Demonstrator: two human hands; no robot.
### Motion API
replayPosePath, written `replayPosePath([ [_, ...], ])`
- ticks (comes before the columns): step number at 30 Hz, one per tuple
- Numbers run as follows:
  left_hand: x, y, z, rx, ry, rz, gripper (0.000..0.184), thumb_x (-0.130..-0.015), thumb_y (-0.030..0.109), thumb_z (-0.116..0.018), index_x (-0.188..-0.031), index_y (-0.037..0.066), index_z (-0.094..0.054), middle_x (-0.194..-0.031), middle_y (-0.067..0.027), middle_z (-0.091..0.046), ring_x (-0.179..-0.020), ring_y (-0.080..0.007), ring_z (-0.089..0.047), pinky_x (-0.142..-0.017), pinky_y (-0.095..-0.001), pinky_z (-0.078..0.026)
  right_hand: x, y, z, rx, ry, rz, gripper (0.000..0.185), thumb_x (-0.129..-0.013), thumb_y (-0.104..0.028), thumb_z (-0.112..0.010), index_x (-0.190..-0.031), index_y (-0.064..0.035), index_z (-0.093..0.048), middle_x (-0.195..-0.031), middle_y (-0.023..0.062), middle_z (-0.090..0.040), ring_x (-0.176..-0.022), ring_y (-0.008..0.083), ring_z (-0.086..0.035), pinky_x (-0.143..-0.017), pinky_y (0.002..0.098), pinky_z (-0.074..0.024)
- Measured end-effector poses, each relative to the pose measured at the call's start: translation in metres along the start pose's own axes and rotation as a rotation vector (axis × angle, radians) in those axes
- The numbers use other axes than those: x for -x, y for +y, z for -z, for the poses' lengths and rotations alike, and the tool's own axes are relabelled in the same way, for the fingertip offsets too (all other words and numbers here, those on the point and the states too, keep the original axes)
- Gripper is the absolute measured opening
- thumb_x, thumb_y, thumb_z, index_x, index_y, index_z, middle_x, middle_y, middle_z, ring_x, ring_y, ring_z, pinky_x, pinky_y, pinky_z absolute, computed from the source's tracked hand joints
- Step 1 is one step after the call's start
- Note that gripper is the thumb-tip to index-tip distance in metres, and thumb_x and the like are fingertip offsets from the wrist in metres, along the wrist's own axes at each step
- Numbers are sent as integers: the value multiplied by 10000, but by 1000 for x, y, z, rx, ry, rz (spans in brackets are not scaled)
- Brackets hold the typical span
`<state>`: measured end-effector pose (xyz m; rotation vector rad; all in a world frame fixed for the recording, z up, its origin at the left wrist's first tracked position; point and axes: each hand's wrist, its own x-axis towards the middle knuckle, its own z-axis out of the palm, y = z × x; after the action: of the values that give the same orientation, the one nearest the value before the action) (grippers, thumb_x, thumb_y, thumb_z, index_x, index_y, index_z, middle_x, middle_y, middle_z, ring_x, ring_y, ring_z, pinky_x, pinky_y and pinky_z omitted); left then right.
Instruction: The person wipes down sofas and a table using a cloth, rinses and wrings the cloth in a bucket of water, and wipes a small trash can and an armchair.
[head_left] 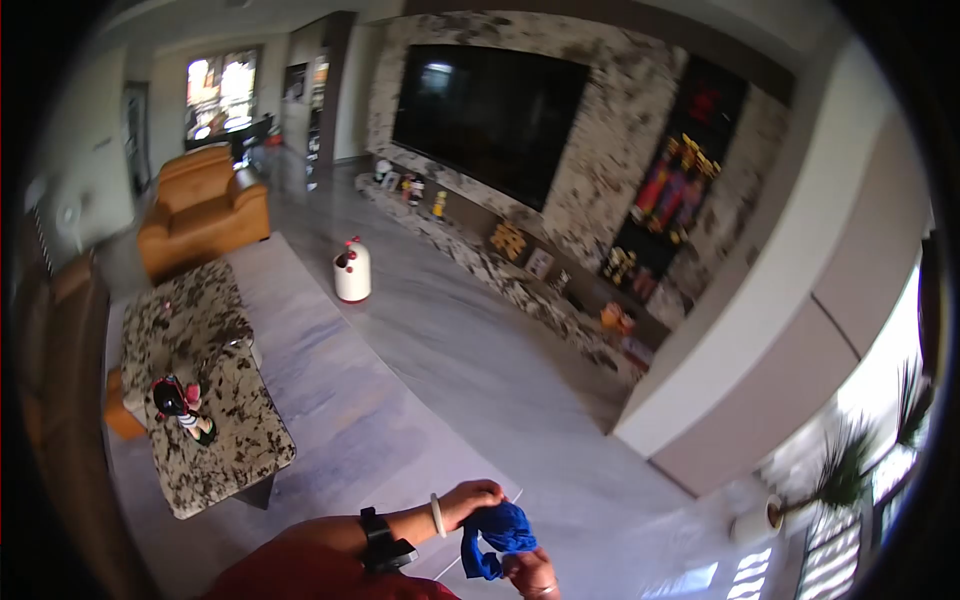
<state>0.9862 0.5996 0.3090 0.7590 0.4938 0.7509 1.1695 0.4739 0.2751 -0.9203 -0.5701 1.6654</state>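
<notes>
A crumpled bright blue cloth [508, 524] hangs between my two hands low in the view, over the floor. My left hand [468, 501] is closed on its upper left part, with a white bangle and a black strap on that arm. At the cloth's lower right, my right hand [531, 572] grips it with bent fingers. A loop of the cloth droops between the hands, leaving a gap in it. Whether it is a garment or a rag I cannot make out.
A speckled stone coffee table [235, 425] with a doll figure [183, 408] stands left on a pale rug [330, 400]. Beyond are a tan armchair [205, 215], a white bin-like container [352, 272] and a television [487, 120]. A potted plant [757, 522] stands right.
</notes>
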Motion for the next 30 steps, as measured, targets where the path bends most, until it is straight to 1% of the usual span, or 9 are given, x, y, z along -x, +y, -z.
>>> replayPosePath([
  [7, -74, 36, 74, -385, 220, -24, 231, -849, 203, -546, -997, 30, -584, -916, -37, -602, -871, -117, -552, -779, -228, -428, -127, -94, -25, 284, 87, 107, 285, -832, -220, -484, -997, 5, -542, -648, 58, -548, -529, 136, -490, -503, 255, -404],
  [9, -93, 29, 118, -936, 314, -491, 288, -849, 253, -562, -1032, 31, -577, -927, -37, -604, -893, -133, -554, -779, -216, -420, -160, -126, -4, 205, 144, 205, 368, -781, -237, -524, -1015, 47, -522, -693, 72, -553, -555, 162, -500, -516, 279, -418],
  [11, -79, 79, 123, -397, 458, -2, 302, -833, 282, -590, -1066, 90, -582, -957, -17, -608, -917, -138, -552, -769, -268, -431, -167, -175, -87, 143, 77, 362, 377, -766, -217, -528, -1039, 43, -512, -715, 97, -565, -589, 192, -516, -544, 284, -433],
  [15, -85, 102, 178, -237, 493, -14, 285, -819, 247, -606, -1068, 110, -584, -968, 16, -600, -898, -104, -546, -734, -256, -428, -333, -136, 114, 1611, -482, 594, 175, -778, -135, -515, -837, -38, -648, -864, 113, -635, -792, 221, -606, -678, 353, -482],
  [17, -96, 124, 202, -249, 569, -51, 277, -817, 225, -606, -1069, 112, -584, -965, 26, -597, -886, -91, -543, -725, -245, -424, -352, -154, 70, 2040, -77, 168, 165, -777, -106, -519, -851, -73, -662, -850, 127, -641, -786, 273, -607, -723, 396, -482],
  [19, -107, 132, 221, -228, 567, -142, 267, -817, 174, -587, -1075, 105, -579, -980, 20, -590, -895, -84, -542, -716, -236, -421, -414, -158, 74, 1878, -283, 151, 381, -763, -295, -539, -1074, -79, -571, -1109, 146, -532, -1005, 373, -484, -864, 460, -399],
  [21, -132, 136, 240, -315, 577, -198, 308, -804, 108, -561, -1111, 86, -553, -1033, -19, -590, -954, -103, -538, -764, -250, -436, -443, -169, -5, 1157, -281, -84, 174, -739, -16, -505, -861, 53, -609, -712, 112, -599, -579, 178, -561, -556, 299, -482],
  [27, -180, 196, 228, -1154, 632, -339, 540, -706, 41, -523, -1234, 76, -421, -1193, -165, -499, -1112, -288, -478, -947, -346, -378, -505, -195, -160, 606, -946, -534, 354, -775, -158, -580, -1015, 100, -549, -734, 73, -598, -645, 130, -545, -622, 243, -427],
  [30, -189, 206, 252, -876, 466, -260, 455, -747, 148, -536, -1188, 49, -481, -1103, -146, -557, -1009, -258, -537, -889, -324, -405, -571, -180, -196, 440, -1096, -467, 437, -775, -261, -613, -1032, 84, -541, -825, 91, -584, -714, 127, -519, -691, 262, -409],
])
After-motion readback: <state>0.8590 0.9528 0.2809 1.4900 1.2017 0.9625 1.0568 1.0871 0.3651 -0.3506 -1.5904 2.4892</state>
